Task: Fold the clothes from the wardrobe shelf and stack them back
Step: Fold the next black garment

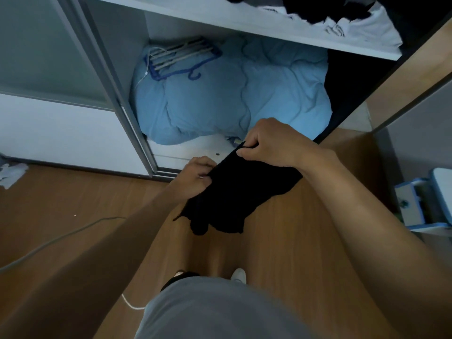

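Observation:
A black garment (234, 194) hangs in the air in front of the open wardrobe, bunched into a narrow strip. My left hand (195, 178) pinches its left edge. My right hand (271, 143) grips its upper end, a little higher and farther forward. The lower end of the garment dangles loose above the wooden floor. On the white wardrobe shelf (220, 20) at the top lie crumpled clothes: a white garment (362, 28) and dark ones (325, 8) on top of it.
A light blue duvet (232, 94) fills the wardrobe's lower compartment, with several hangers (181, 57) lying on it. The sliding door (61, 81) stands at the left. A cable (61, 238) crosses the floor. A blue and white stool (425, 199) stands at the right.

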{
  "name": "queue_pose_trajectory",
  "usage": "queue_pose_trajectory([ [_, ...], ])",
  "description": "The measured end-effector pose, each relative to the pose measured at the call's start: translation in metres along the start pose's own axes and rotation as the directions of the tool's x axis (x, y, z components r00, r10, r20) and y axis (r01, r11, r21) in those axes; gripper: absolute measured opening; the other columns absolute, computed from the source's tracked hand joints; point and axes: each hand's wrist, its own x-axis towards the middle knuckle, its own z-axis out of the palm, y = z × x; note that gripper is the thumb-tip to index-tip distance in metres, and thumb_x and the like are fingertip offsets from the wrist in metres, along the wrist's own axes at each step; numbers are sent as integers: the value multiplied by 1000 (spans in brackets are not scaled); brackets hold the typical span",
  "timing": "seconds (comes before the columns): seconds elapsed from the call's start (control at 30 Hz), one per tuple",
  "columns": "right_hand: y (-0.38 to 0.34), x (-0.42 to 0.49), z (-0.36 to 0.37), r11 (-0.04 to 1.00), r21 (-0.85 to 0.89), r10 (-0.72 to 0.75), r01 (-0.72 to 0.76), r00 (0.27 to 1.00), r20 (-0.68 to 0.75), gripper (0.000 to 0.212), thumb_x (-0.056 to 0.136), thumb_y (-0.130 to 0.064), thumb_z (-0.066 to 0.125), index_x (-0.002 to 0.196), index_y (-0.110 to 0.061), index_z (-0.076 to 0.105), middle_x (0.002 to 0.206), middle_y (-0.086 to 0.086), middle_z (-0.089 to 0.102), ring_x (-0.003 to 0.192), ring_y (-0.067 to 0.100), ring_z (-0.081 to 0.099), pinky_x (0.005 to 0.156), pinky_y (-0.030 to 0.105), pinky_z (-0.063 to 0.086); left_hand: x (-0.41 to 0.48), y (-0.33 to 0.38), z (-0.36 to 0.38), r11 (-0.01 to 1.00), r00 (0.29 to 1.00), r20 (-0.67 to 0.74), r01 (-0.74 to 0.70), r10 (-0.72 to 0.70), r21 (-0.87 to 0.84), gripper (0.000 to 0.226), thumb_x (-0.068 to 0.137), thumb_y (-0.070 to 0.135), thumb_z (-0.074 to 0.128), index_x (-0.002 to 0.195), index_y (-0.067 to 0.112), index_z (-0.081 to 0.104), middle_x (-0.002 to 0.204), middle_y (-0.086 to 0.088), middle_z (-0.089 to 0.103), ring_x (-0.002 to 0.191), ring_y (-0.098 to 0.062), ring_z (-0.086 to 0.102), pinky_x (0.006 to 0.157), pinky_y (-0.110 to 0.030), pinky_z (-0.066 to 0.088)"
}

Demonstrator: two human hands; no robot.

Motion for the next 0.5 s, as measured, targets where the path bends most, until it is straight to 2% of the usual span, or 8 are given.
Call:
queue_pose_trajectory([
  [0.07,-1,1,-2,998,-40,38,-39,999,-17,52,90,-31,63,49,-10,39,50,6,40,49,17,37,50,33,27,1,15,1,996,996,80,-41,48,-80,12,87,-2,63,94,-4,73,128,-12,54,124,-32,50,100,-40,44],
  [0.1,-3,2,-2,996,-70,47,-48,999,-22,51,90,-32,63,49,-10,40,49,3,38,49,18,37,49,33,26,5,22,4,991,993,85,-76,86,-108,10,89,4,67,95,-2,72,130,-8,51,126,-24,47,104,-35,41],
  [0.13,-5,4,-2,995,-92,49,-50,999,-14,51,89,-32,63,50,-9,41,49,3,39,50,18,38,49,33,27,9,31,5,984,991,52,-115,123,-135,13,89,7,67,94,-4,70,124,-9,54,119,-19,50,100,-29,40],
  [0.2,-8,5,-2,993,-110,35,-33,999,13,50,88,-32,63,46,-14,42,51,2,43,49,17,39,51,31,28,16,45,8,964,985,-25,-172,171,-204,10,85,0,58,85,-7,65,98,-17,61,89,-12,58,81,-18,41],
  [0.27,-8,3,-6,989,-146,17,-12,999,32,52,88,-31,63,44,-18,36,53,2,43,49,16,38,53,31,29,21,48,5,959,988,-46,-157,150,-237,19,81,-13,53,73,5,57,78,-7,56,69,-2,54,66,-13,39],
  [0.33,-3,-1,-11,982,-190,5,4,999,48,52,88,-31,62,46,-18,35,57,3,45,53,17,40,54,33,31,22,42,4,970,991,-19,-135,134,-202,18,77,-15,50,70,1,53,70,-11,54,64,-6,51,60,-25,39],
  [0.4,2,-6,-14,973,-231,2,10,999,49,51,89,-32,61,47,-17,36,63,3,51,57,16,41,56,33,32,22,33,5,976,989,49,-132,143,-170,8,74,-3,48,71,-5,56,71,-19,56,64,-16,51,60,-33,39],
  [0.5,6,-8,-12,963,-271,17,-8,999,32,49,91,-33,58,50,-17,38,79,5,61,70,20,50,63,37,38,20,17,5,980,970,220,-58,100,-190,25,73,13,52,61,35,56,63,12,53,60,-3,50,62,-28,40],
])
